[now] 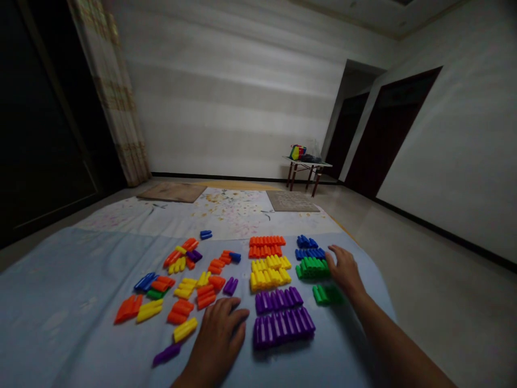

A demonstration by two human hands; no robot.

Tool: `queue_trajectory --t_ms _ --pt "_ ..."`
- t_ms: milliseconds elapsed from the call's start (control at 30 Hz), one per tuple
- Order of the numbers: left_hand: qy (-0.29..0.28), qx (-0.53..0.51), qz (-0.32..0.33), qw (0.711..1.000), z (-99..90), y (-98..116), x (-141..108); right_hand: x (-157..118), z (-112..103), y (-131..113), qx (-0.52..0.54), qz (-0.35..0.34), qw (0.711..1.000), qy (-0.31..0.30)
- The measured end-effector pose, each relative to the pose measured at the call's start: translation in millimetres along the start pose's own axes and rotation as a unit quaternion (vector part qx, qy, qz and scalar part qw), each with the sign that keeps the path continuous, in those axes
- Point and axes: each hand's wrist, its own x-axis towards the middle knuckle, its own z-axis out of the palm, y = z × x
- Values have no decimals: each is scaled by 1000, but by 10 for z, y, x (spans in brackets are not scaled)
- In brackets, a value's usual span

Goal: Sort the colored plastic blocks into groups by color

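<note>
My left hand [222, 334] rests palm down on the light blue sheet, fingers slightly spread and holding nothing. It lies between loose orange pieces [180, 311] and neat rows of purple tube-shaped plastic pieces [283, 326]. On the right, my right hand [345, 272] hovers by the end of the blue pieces [310, 253] and green pieces [313, 268], thumb and fingers apart; whether it touches them is unclear. Closer to me, a few green pieces [322, 294] lie under its shadow. Sorted yellow pieces [270, 274] and orange pieces [266, 247] stand in rows at the middle.
Mixed loose pieces, including yellow ones [149, 311], blue ones [145, 282] and a purple one [166, 354], scatter over the left side. Two flat boards [173, 192] lie at the far edge. Behind stands a small table [309, 161] with bags on it.
</note>
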Motion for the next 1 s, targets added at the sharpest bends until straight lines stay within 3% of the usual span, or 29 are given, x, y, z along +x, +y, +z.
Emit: queue_trajectory --t_ms 100,267,367,467,600,733,900,1000 --pt "1 5 2 1000 -10 10 -4 135 -46 -521 60 -81 995 -21" --pt "18 13 18 1000 -22 28 9 214 -45 -1413 118 -229 956 -138" --pt "37 27 37 998 -26 33 12 190 64 -1874 113 -286 927 -215" --pt "49 46 65 996 -11 6 -2 174 244 -2221 85 -305 914 -253" --pt "60 51 74 994 21 -37 -22 161 425 -2447 31 -310 901 -301" --pt "50 33 57 997 45 -41 -21 135 415 -2470 50 -323 888 -324" --pt "62 -12 38 997 95 -64 -28 152 459 -2528 80 -299 903 -296" --pt "64 -28 31 997 134 -97 -45 185 586 -2628 70 -314 891 -319"
